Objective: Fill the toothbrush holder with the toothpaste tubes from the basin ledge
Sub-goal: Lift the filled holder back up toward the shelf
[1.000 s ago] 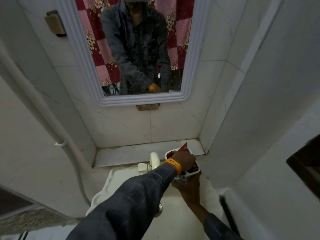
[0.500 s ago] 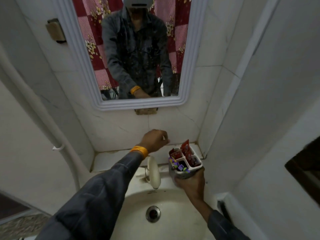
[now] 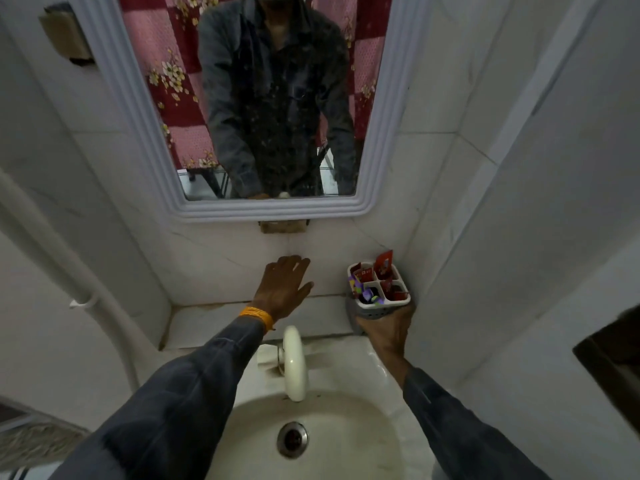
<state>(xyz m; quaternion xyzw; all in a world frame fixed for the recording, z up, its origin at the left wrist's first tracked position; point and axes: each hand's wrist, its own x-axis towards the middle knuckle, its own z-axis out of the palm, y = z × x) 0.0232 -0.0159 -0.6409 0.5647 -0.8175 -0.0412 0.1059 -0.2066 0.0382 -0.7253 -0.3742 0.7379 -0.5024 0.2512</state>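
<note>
A white toothbrush holder (image 3: 381,308) with several compartments stands at the right end of the basin ledge (image 3: 207,323), in the corner of the tiled walls. Red toothpaste tubes (image 3: 383,265) stick up from its back and right compartments; purple ones (image 3: 357,288) fill the front-left. My right hand (image 3: 384,332) grips the holder from below and in front. My left hand (image 3: 285,287), an orange band on its wrist, is spread flat against the wall tile above the ledge, holding nothing.
A cream tap (image 3: 294,362) juts over the white basin (image 3: 363,375) with its drain (image 3: 292,439). A framed mirror (image 3: 270,209) hangs above. A white pipe (image 3: 83,271) runs down the left wall. The right wall stands close beside the holder.
My left hand has lifted off the holder and moved left, opening flat on the wall. My right hand has carried the holder back toward the right corner of the ledge.
</note>
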